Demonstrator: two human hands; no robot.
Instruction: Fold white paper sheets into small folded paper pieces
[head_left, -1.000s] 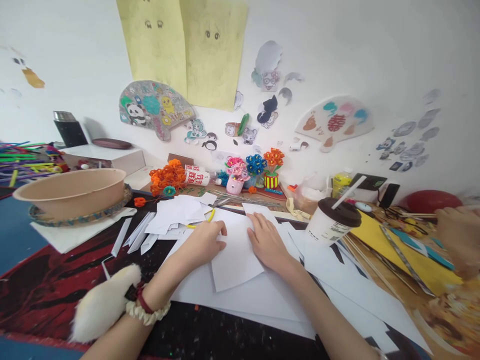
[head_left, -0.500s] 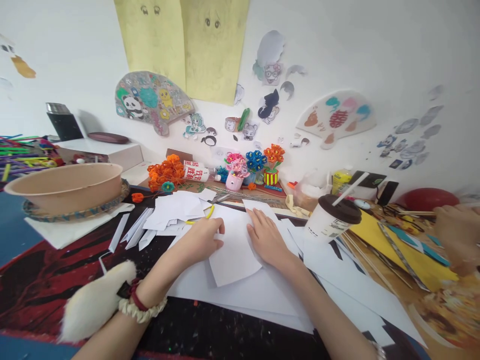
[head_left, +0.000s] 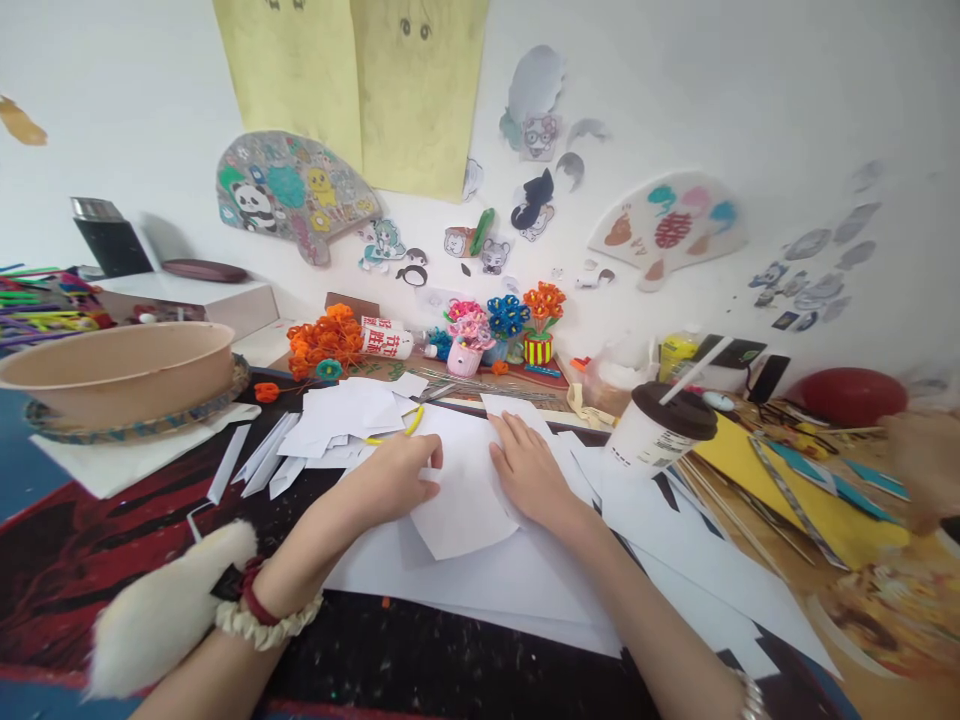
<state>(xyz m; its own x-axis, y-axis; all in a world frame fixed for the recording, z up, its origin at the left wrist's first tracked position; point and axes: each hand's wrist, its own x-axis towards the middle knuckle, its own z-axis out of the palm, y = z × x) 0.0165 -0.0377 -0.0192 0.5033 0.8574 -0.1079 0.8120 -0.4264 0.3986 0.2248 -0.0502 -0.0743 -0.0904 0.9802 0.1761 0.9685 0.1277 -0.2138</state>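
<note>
A small sheet of white paper [head_left: 465, 520] lies between my hands, its near edge slightly raised over larger white sheets [head_left: 525, 590]. My left hand [head_left: 397, 480] is closed at the sheet's left side, thumb and fingers curled at its edge; the exact grip is partly hidden. Flat on the right part of the sheet rests my right hand [head_left: 529, 465], fingers stretched out. Just beyond my left hand, scissors with yellow handles [head_left: 414, 420] lie by a pile of cut white paper pieces [head_left: 330, 415].
At left stands a beige basin [head_left: 120, 370], with folded paper strips [head_left: 262, 450] nearby. A lidded cup with straw [head_left: 660, 430] stands at right. Pipe-cleaner flowers [head_left: 330, 340] line the back. Another person's blurred hand [head_left: 930, 460] is at far right, above a food bowl [head_left: 892, 620].
The view has shifted slightly, so most things sit a little further left and higher. My hands keep nearly the same pose on the paper. The other person's hand has moved.
</note>
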